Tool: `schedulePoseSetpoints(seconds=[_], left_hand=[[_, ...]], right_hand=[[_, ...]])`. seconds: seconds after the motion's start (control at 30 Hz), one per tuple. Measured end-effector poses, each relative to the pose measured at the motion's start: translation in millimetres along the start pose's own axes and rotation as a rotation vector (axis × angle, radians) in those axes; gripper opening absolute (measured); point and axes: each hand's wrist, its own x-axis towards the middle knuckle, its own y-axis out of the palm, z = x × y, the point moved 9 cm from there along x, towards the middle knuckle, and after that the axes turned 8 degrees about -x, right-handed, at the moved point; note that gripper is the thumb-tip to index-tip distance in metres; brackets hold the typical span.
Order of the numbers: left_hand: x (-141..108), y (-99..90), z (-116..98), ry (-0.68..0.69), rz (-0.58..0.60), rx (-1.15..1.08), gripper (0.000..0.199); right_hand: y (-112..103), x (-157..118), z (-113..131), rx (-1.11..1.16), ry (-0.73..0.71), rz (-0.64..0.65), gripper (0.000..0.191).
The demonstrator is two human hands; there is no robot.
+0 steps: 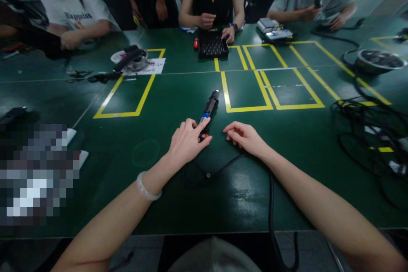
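Note:
A black corded electric screwdriver (210, 104) with a blue band and a metal tip lies slanted on the green table, its tip pointing away from me. My left hand (189, 140) is over its near part from the left, index finger on the body and thumb near the lower end; the other fingertips are hidden. Just to the right, my right hand (244, 136) rests loosely bent and apart from the tool, with nothing visible in it. A thin black cord (228, 165) loops on the table below both hands.
Yellow tape rectangles (248, 109) mark the table. A thicker black cable (271, 199) runs over the near edge by my right forearm. Tangled cables (360, 144) and a round metal dish (381, 60) lie at right. Across the table, a person handles a black tray (213, 46).

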Motion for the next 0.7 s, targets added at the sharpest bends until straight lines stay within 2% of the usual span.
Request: schedulePoseSetpoints(seconds=[0.13,0.23,0.43,0.57,0.7], left_hand=[[-1.1,-9.6,35.2,-0.067,0.002,0.037,0.064],[-0.8,-19.9,70.2,-0.141,0.001,0.09,0.065],[-1.2,-43.2,159.3,-0.373,-0.008,0.117,0.071],[-3.9,-57.4,216.7,-0.467,-0.039,0.067,0.074],[-9.5,-70.0,263.8,-0.568,-0.069,0.046,0.074]], right_hand=[[-2.6,0.8,-1.8,0.036,0.015,0.005,0.022],[-2.2,1.1,-3.1,0.045,0.022,0.011,0.022],[0.1,1.1,-4.7,0.044,0.017,0.02,0.022],[1.2,0.9,-5.0,0.039,0.015,0.025,0.022],[2.5,0.8,-4.7,0.031,0.02,0.037,0.021]])
